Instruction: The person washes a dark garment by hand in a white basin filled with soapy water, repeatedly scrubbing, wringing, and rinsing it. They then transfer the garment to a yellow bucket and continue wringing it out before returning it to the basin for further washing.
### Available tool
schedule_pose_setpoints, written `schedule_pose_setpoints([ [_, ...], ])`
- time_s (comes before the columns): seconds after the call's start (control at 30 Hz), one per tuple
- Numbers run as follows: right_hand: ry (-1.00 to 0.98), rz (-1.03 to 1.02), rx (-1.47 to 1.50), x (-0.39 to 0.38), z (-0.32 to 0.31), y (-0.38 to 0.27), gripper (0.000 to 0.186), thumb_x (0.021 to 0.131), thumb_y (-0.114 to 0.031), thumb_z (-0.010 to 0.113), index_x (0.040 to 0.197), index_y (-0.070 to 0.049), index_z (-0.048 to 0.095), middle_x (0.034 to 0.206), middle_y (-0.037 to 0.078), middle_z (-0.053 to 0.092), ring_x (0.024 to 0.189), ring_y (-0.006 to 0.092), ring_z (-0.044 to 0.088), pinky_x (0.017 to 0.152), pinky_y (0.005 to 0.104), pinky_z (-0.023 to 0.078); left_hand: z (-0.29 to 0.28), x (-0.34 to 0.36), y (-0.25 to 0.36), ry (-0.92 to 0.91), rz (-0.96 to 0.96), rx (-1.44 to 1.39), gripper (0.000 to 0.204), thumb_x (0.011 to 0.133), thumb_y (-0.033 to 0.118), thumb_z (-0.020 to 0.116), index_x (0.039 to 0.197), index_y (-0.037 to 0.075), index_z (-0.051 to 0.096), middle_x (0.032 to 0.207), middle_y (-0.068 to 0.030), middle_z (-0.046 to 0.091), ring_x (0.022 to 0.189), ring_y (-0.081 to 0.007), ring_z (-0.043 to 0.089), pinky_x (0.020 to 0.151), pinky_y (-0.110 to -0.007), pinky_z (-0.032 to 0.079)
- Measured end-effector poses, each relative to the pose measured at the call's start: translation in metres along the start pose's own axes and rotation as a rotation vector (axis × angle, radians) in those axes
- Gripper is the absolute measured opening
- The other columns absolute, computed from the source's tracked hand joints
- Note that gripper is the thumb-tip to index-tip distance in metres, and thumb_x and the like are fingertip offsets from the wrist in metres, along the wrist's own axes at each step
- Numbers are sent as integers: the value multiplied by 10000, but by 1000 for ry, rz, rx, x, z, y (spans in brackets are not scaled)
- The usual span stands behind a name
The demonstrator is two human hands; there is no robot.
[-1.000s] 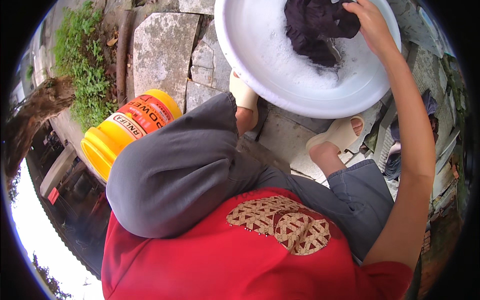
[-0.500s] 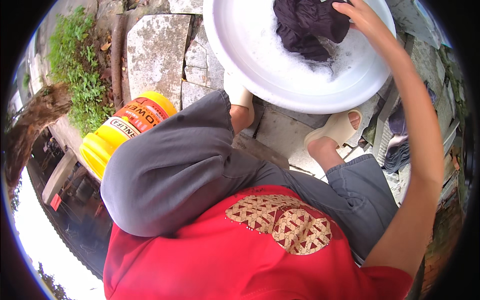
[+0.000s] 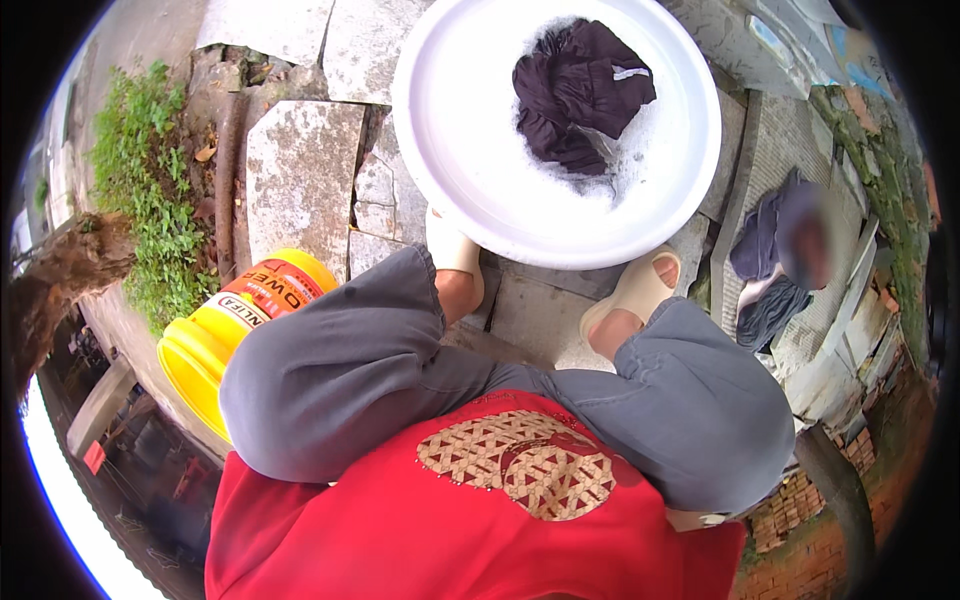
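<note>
Neither of my hands shows at this moment. Beyond my feet stands a wide white basin (image 3: pixel 450 190) with sudsy water in it. A dark purple-black garment (image 3: pixel 580 95) lies bunched up in the water, with a small white tag on its right side. Nothing holds the garment; part of it sits above the suds. To the right of the basin, dark clothes (image 3: pixel 765 245) lie in a heap on the ground, and part of that heap is blurred.
A yellow bucket (image 3: pixel 195 350) with a red-orange label stands by my left knee. Paving slabs (image 3: pixel 300 180) lie left of the basin, beside a rusty pipe (image 3: pixel 228 190) and green plants (image 3: pixel 140 190). Stacked bricks (image 3: pixel 790 510) are at the lower right.
My right hand has let go of the garment and left the view along with its arm. The garment rests in the basin. The view has shifted, so the basin sits lower and farther left.
</note>
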State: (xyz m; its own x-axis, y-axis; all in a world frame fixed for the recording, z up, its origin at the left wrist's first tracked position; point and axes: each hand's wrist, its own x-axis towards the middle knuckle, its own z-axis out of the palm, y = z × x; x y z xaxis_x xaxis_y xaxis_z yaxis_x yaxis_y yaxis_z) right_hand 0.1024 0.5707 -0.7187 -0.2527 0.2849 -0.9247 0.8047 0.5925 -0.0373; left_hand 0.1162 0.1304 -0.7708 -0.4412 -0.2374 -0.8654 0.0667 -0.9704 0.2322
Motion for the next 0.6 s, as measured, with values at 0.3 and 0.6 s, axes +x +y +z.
schedule_pose_setpoints([
  [0.3, -25, -69, -36, 11, -4, -18, 379, 915, -289, 432, 676, -42, 591, 485, 58, 518, 368, 155, 469, 391, 282, 412, -37, -2, 0, -156, 214, 241, 431, 954, 200, 259, 1376, 117, 277, 1436, -9, 269, 1298, -206, 261, 1080, -365, 180],
  [0.6, -2, 59, 24, -14, -2, 48, 355, 906, -276, 440, 691, -41, 597, 507, 62, 526, 380, 153, 475, 396, 281, 412, 24, -29, 3, 62, 177, 471, 367, 967, 282, 296, 1275, 108, 393, 1242, -22, 475, 1072, -139, 451, 931, -269, 350],
])
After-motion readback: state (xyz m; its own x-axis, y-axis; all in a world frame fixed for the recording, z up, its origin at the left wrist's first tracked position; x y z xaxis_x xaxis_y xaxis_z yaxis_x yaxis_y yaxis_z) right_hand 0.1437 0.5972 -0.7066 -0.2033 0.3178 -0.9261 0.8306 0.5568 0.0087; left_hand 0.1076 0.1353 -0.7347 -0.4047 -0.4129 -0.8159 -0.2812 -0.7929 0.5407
